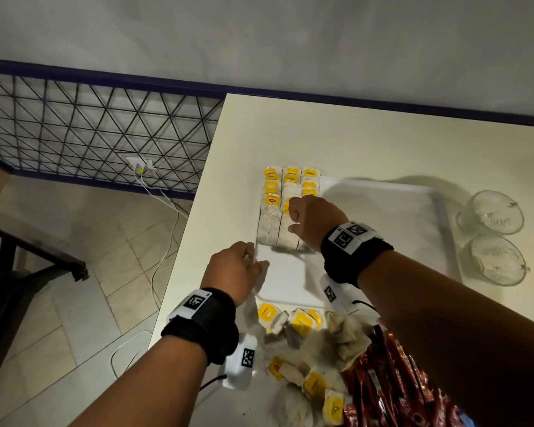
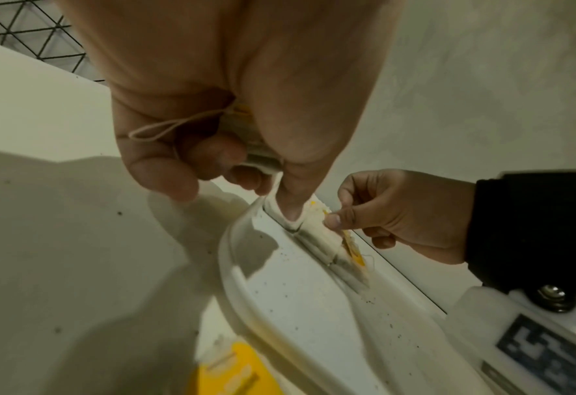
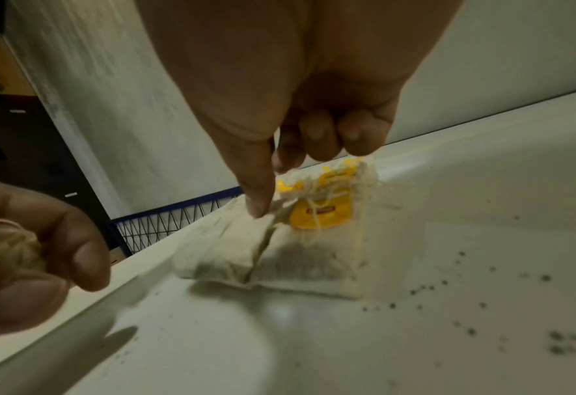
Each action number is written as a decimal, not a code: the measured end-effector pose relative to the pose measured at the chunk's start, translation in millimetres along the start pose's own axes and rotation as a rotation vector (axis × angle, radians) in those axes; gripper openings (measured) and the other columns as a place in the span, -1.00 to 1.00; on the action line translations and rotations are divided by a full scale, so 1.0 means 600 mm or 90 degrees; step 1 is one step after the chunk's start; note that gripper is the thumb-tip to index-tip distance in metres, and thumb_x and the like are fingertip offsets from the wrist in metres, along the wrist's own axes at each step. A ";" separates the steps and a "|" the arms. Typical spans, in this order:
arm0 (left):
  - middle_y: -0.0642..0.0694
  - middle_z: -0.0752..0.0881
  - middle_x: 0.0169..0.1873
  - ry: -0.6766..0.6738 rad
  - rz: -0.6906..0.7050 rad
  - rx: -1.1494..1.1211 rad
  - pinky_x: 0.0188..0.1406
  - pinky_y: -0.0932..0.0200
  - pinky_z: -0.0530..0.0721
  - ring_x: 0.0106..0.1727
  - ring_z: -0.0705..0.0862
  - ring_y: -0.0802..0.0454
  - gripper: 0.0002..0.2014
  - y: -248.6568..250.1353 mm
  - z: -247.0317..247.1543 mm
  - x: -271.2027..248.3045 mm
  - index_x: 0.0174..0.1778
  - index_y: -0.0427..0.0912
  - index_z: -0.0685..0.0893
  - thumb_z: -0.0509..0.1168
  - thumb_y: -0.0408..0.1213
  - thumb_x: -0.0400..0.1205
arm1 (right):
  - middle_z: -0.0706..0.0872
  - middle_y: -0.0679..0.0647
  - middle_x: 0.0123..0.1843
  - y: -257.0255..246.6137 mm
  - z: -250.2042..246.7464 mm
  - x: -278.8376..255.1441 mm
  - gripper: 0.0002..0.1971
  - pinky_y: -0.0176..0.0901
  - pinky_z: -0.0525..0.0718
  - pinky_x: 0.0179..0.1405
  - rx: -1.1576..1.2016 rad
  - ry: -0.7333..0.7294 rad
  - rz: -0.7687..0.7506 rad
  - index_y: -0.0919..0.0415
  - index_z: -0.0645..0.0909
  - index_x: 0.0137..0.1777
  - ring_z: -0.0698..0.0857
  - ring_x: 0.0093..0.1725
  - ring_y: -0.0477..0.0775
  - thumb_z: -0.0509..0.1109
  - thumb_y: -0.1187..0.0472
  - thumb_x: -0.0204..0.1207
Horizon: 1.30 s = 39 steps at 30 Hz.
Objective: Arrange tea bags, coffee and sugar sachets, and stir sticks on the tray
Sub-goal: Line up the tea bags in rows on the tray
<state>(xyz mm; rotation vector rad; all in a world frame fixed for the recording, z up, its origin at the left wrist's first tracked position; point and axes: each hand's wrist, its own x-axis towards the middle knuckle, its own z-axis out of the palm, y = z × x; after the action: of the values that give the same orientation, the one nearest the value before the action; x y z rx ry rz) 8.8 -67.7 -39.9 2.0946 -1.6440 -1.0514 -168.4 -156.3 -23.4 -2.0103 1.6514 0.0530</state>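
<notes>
A flat white plastic tray (image 1: 290, 282) lies on the white table (image 1: 367, 140), and everything here is told from that tray. At the tray's far left end, paper tea bags with yellow tags (image 1: 282, 192) lie in three neat rows, touching one another. One tag has a small red mark on it, but the words are too small to read. The right hand (image 1: 313, 221) reaches over these rows with the back of the hand up. Its thumb and first finger pinch the string and yellow tag of the nearest tea bag in the rows (image 3: 300, 254), which lies flat on the tray, and the other fingers are curled in. The left hand (image 1: 233, 271) is at the tray's left edge, just beside the rows. Its fingers are curled tight around a bunched tea bag with a loose string (image 2: 245, 144), and its thumb tip points down at the tray's rim. Both wrists wear black bands with white blocks that carry black and white square codes. Just off the near edge of the tray lies a messy heap of more tea bags with yellow tags (image 1: 305, 349). Shiny red sachets (image 1: 389, 383) lie right next to that heap; their writing cannot be read. Two clear glass cups (image 1: 494, 238) stand on the table past the tray's right side. Tiny dark specks dot the tray floor.
</notes>
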 end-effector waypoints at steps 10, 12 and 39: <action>-0.19 0.75 -0.14 -0.037 0.009 0.116 -0.22 0.17 0.44 -0.03 0.66 -0.24 -0.93 0.001 0.007 0.004 -0.12 -0.19 0.66 0.26 -0.34 0.57 | 0.66 -0.08 0.20 0.010 0.019 -0.019 -0.75 -0.09 0.58 0.09 -0.029 -0.055 -0.011 -0.08 0.66 0.13 0.66 0.16 0.11 0.51 0.04 0.45; -0.20 0.75 -0.16 -0.041 0.021 0.112 -0.22 0.16 0.48 -0.05 0.66 -0.23 -0.90 0.000 0.005 0.003 -0.10 -0.22 0.69 0.28 -0.35 0.55 | 0.65 -0.07 0.23 0.010 0.022 -0.019 -0.75 -0.09 0.58 0.09 -0.034 -0.055 -0.011 -0.08 0.66 0.14 0.66 0.17 0.13 0.50 0.06 0.46; -0.34 0.71 -0.06 -0.264 -0.238 -1.155 0.09 -0.17 0.73 -0.13 0.75 -0.21 -0.10 0.057 -0.063 -0.050 0.07 -0.45 0.69 -0.12 0.41 0.62 | 0.74 0.02 -0.11 -0.077 -0.027 -0.121 -0.82 -0.17 0.61 -0.06 0.187 0.173 -0.387 0.16 0.77 -0.01 0.69 -0.07 0.02 0.37 0.24 0.46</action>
<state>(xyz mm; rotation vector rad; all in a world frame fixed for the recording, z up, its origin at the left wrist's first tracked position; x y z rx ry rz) 7.3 -58.6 18.8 0.8293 0.1033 -1.9594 -148.8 -93.0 33.3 -2.2576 1.0421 -0.6638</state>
